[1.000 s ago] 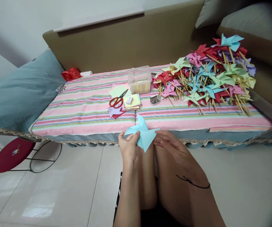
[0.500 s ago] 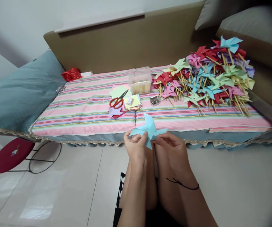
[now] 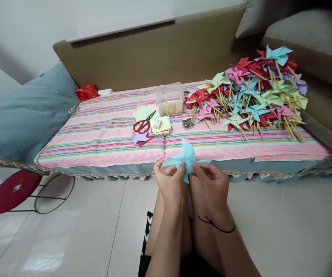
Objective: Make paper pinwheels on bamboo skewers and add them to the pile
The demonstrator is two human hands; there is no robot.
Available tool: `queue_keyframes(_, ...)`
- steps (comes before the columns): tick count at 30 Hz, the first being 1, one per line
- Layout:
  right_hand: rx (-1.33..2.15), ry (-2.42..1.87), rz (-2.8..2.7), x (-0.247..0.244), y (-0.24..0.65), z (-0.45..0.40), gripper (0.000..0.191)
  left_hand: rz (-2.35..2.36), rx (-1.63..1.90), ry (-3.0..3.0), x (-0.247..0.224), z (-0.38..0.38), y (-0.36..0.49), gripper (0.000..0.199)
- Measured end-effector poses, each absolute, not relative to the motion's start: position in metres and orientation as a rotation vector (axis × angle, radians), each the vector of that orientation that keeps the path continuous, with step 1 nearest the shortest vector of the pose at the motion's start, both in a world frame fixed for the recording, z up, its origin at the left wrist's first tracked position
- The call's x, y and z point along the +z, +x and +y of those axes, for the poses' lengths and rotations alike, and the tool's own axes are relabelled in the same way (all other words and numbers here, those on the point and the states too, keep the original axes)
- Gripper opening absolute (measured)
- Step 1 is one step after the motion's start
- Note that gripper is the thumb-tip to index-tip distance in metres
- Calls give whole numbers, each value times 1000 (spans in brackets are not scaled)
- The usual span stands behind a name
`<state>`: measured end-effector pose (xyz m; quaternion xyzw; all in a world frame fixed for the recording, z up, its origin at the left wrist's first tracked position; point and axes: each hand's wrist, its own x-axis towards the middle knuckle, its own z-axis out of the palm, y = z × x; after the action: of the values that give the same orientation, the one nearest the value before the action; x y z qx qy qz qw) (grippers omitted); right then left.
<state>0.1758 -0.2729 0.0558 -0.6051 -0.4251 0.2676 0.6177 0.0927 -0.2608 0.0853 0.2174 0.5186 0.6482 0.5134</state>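
Note:
A light blue paper pinwheel point(image 3: 188, 152) is held up above my knees, its pointed blades spread. My left hand point(image 3: 168, 179) pinches it from the left, thumb pressed near the centre. On the other side, my right hand point(image 3: 211, 181) also grips the paper, its thumb and index finger near the middle. Whether a pin sits between those fingers I cannot tell. Beyond the hands, red-handled scissors point(image 3: 143, 124) rest on loose paper pieces. A small box of metal pins point(image 3: 188, 123) lies beside a stack of coloured paper squares point(image 3: 163, 130).
A clear plastic box of wooden sticks point(image 3: 170, 100) stands behind the paper. Many finished pinwheels point(image 3: 255, 96) are heaped on the right of the striped cloth point(image 3: 96, 130). A red bag point(image 3: 87, 92) lies at the back left. A dark red stool point(image 3: 12, 190) stands on the floor.
The pinwheel has shifted slightly right. My right thumb and fingers have moved in from its lower right edge to near its centre. My left hand keeps its hold.

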Motion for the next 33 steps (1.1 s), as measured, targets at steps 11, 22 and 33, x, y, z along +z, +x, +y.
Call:
queue_keyframes(11,589,-1424,-796,66,171,-275,19,1199,1547,551,87,-265,99,55)
queue_keyframes(22,585,-1414,-837,62,170,-276,20,1206,1530,578,92,-266,97,56)
queue_keyframes(33,618,-1417,-765,67,171,-276,23,1211,1486,603,89,-266,97,58)
